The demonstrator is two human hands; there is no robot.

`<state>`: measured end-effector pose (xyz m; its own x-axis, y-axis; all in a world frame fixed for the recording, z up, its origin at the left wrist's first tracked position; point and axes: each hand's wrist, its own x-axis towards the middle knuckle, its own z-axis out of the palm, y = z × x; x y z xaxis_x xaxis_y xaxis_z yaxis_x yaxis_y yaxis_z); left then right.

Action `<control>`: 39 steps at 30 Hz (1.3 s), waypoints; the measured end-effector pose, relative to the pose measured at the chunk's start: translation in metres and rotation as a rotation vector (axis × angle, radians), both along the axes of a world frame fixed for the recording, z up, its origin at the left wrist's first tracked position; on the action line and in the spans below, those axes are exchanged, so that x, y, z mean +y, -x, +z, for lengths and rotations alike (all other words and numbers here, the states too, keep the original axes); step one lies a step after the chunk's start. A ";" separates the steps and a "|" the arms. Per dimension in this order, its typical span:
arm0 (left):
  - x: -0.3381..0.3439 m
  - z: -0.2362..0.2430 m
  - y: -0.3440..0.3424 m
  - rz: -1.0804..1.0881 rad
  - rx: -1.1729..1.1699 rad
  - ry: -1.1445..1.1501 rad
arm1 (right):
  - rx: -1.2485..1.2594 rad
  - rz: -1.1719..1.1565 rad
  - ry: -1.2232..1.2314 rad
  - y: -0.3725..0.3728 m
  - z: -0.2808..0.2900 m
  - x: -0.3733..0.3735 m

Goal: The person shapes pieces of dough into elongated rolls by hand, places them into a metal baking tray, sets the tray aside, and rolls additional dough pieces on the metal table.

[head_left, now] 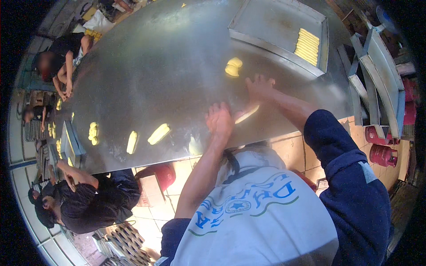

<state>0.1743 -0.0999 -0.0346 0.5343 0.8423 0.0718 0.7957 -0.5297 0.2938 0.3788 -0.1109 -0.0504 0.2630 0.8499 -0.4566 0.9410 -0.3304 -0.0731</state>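
Both of my hands are on the metal worktable near its front edge. My left hand lies flat, palm down, beside a strip of pale yellow dough. Farther right and a little forward, my right hand rests with its fingers spread. The dough strip shows between my hands, partly hidden by them; whether either palm presses on it I cannot tell. Just beyond my right hand sit rounded dough lumps, touching each other. To the left lie a thick dough piece and a slimmer dough piece.
A shallow metal tray holds a row of dough rolls. Empty metal trays lean at the right edge. One co-worker is at lower left, another person at far left. Red gas cylinders stand on the floor.
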 end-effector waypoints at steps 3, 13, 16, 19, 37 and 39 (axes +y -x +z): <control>0.003 -0.002 0.005 -0.118 -0.163 -0.087 | -0.009 0.178 -0.030 -0.009 0.018 -0.006; 0.014 0.002 0.011 -0.129 -0.075 0.042 | 0.105 0.148 -0.006 -0.014 0.032 -0.008; 0.015 -0.005 0.011 -0.063 -0.085 -0.064 | 0.116 0.065 -0.071 -0.011 0.023 -0.014; 0.021 -0.013 0.017 -0.045 -0.097 -0.094 | 0.177 0.025 -0.178 -0.009 0.015 -0.019; 0.064 0.044 0.215 0.184 -0.928 0.689 | 0.623 0.616 -0.647 0.181 0.103 0.099; 0.080 0.046 0.271 0.328 -0.946 0.544 | 0.702 0.672 -0.672 0.241 0.091 0.139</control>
